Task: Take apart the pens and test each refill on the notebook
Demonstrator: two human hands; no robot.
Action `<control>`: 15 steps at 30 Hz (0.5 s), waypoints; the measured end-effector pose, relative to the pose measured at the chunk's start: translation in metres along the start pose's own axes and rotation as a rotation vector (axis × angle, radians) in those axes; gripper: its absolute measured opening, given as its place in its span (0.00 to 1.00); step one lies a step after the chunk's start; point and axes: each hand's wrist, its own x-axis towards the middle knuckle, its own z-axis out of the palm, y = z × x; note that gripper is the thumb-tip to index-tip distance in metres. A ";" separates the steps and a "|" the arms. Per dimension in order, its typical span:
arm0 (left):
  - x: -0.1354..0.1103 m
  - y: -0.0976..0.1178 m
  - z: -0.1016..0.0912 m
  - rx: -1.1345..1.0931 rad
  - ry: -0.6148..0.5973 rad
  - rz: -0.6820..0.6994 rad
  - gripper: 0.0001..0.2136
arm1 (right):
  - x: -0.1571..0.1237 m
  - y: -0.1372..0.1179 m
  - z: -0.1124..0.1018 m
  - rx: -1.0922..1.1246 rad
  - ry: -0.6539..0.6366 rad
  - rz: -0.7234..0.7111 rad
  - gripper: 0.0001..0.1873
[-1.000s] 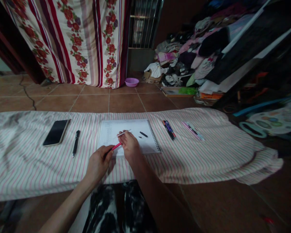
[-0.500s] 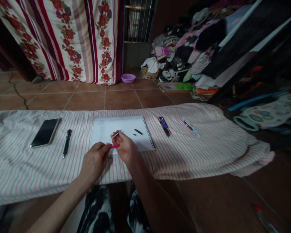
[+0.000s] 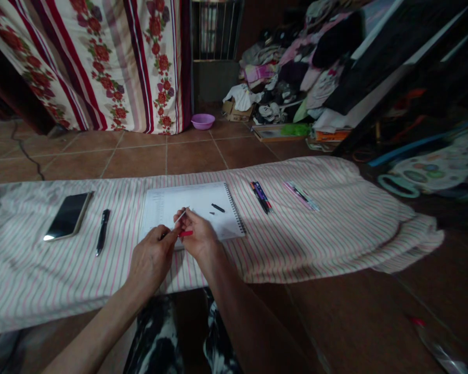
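Over the lower part of a spiral notebook (image 3: 195,195), my two hands meet. My left hand (image 3: 153,255) is closed, its thumb and fingertips at the lower end of a thin pale pen refill (image 3: 182,215). My right hand (image 3: 201,235) is palm up with curled fingers around the refill's upper part. A pinkish-red pen piece (image 3: 186,234) lies against its palm, near my left fingertips. A small dark bit shows by my left fingers, too unclear to name. On the page rest a short black pen part (image 3: 218,208) and a tiny dark cone-like piece (image 3: 212,213).
Left of the notebook lie a black pen (image 3: 102,232) and a phone (image 3: 69,216). To the right are several dark pens (image 3: 261,197) and a pink-and-white pen group (image 3: 301,196). A striped cloth (image 3: 315,244) covers the surface. A purple basin (image 3: 203,121) stands on the tiled floor.
My left fingertips have shifted from the pinkish-red piece up to the refill's lower end. The red piece stays in my right palm. The view has moved slightly.
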 end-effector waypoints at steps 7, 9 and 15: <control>-0.001 -0.002 -0.002 0.081 0.018 0.047 0.16 | 0.001 -0.001 -0.002 0.031 0.024 0.015 0.12; 0.000 -0.002 -0.004 0.091 0.020 0.061 0.16 | 0.002 -0.001 -0.003 0.037 0.033 0.021 0.11; 0.002 -0.003 -0.003 -0.047 -0.009 -0.017 0.15 | 0.003 -0.004 -0.003 0.103 0.034 0.004 0.11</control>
